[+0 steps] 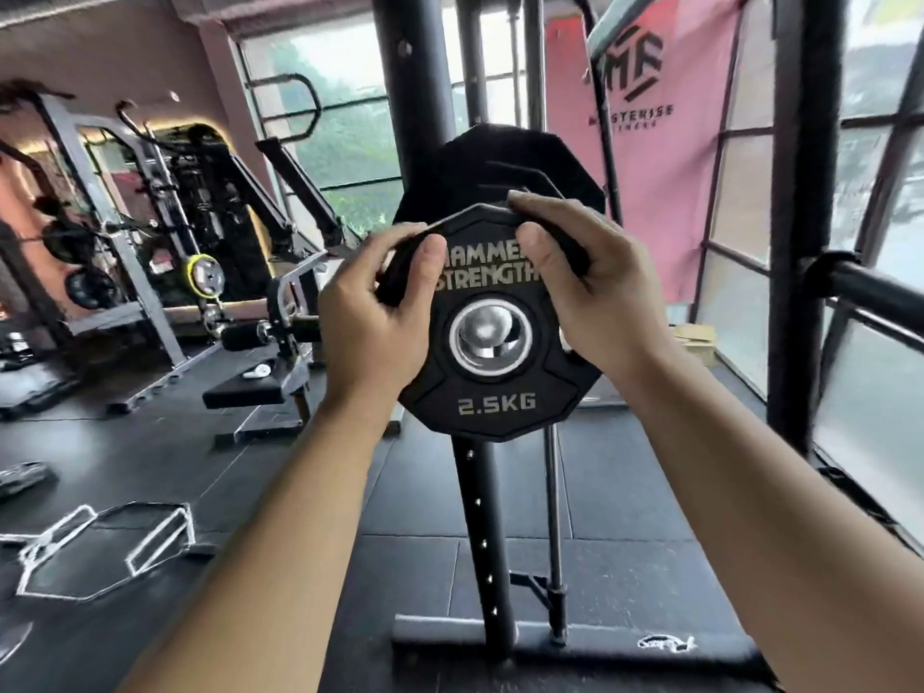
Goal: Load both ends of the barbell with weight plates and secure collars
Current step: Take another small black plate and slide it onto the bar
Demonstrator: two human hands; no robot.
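Left hand (370, 312) and right hand (595, 292), fingers curled, grip opposite upper edges of the 2.5 kg plate (495, 407), keeping its bore square on the barbell sleeve (487, 335); it possibly touches the larger plate (500, 162) behind.

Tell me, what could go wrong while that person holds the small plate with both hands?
1. The left hand and right hand grip the 2.5KG plate by its upper edge; fingers wrapped behind could get pinched against the larger plate behind it.
2. No collar shows on the chrome bar end in the plate's hole, so the plate might slide off.
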